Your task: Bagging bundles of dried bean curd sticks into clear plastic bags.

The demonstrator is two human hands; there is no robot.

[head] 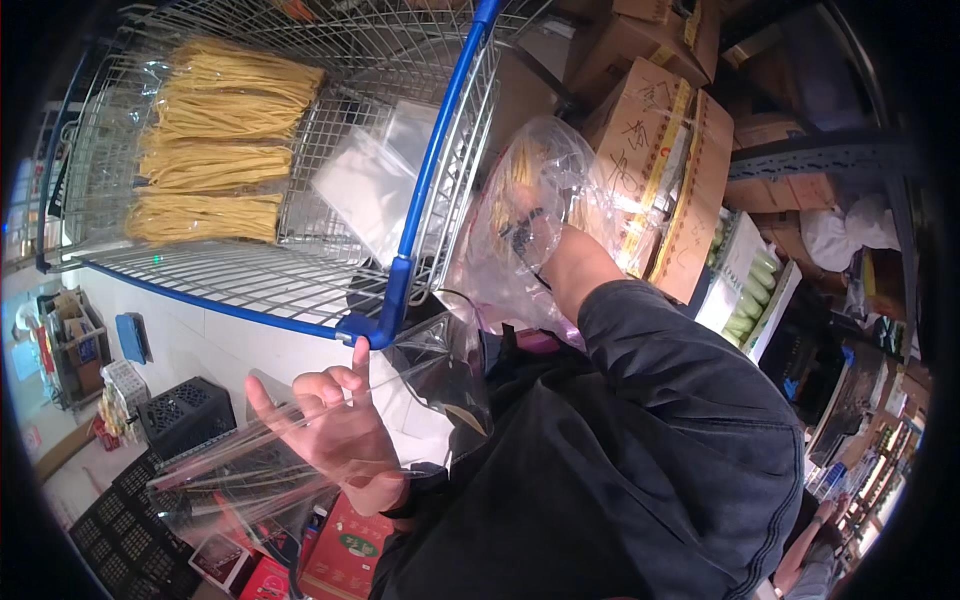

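Observation:
My left hand (337,427) is raised below the cart's corner, some fingers spread and others curled, with a clear plastic bag (247,465) draped across it. My right hand (521,199), with a dark band at the wrist, reaches into a large clear plastic bag (480,247) beside the cart. Thin yellow strips (525,161) show at its fingers; glare and plastic hide whether it grips them. In the wire shopping cart (300,326) lie several bundles of yellow dried strips (225,157) in clear packaging. Flat clear plastic bags (364,187) rest near them.
Taped cardboard boxes (637,150) stand right of the large bag, next to a box of green vegetables (754,292). Black plastic crates (187,416) and red boxes (345,547) are at lower left. A metal shelf post (817,154) rises at right. Another person's arm (799,555) shows lower right.

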